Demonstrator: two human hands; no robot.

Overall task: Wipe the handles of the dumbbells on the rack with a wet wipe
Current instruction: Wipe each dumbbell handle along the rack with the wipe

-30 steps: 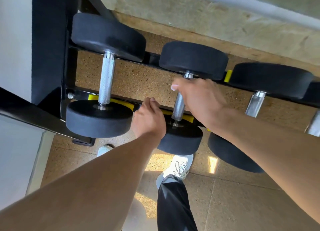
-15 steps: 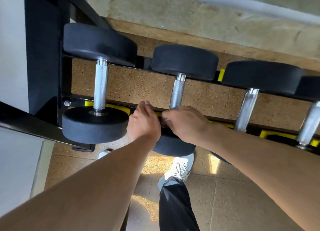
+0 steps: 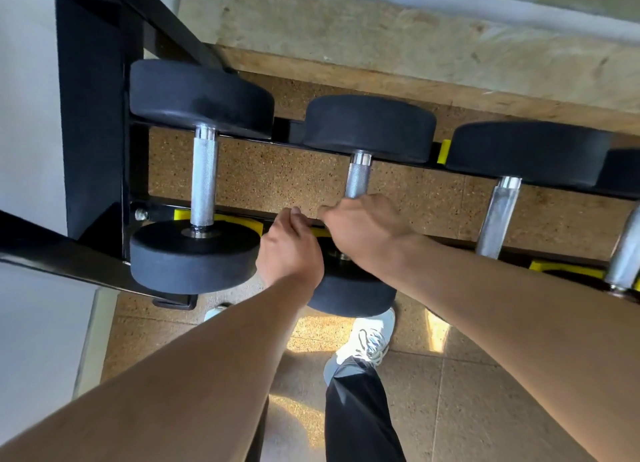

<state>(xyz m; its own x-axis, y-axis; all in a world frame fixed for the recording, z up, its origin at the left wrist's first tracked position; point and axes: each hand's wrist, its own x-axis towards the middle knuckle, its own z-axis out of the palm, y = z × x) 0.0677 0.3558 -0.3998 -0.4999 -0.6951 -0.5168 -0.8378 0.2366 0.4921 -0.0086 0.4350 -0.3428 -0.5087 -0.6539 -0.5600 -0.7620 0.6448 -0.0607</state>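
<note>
Black dumbbells lie side by side on a black rack (image 3: 93, 115) with yellow saddles. My right hand (image 3: 363, 226) is wrapped around the near end of the second dumbbell's knurled steel handle (image 3: 358, 179); the far half of that handle is bare. No wet wipe shows; anything under the palm is hidden. My left hand (image 3: 289, 250) is a closed fist just left of it, fingers curled over the rack's front rail (image 3: 159, 216). The first dumbbell's handle (image 3: 204, 181) is to the left, the third handle (image 3: 498, 216) and a fourth handle (image 3: 627, 250) to the right.
A grey wall panel (image 3: 27, 115) stands close on the left beside the rack post. A lower black bar (image 3: 52, 254) juts out at the left. My white shoe (image 3: 370, 340) and dark trouser leg stand on the tiled floor under the rack.
My right hand has slid along the second handle from its far end to its near end. My left hand has stayed on the front rail.
</note>
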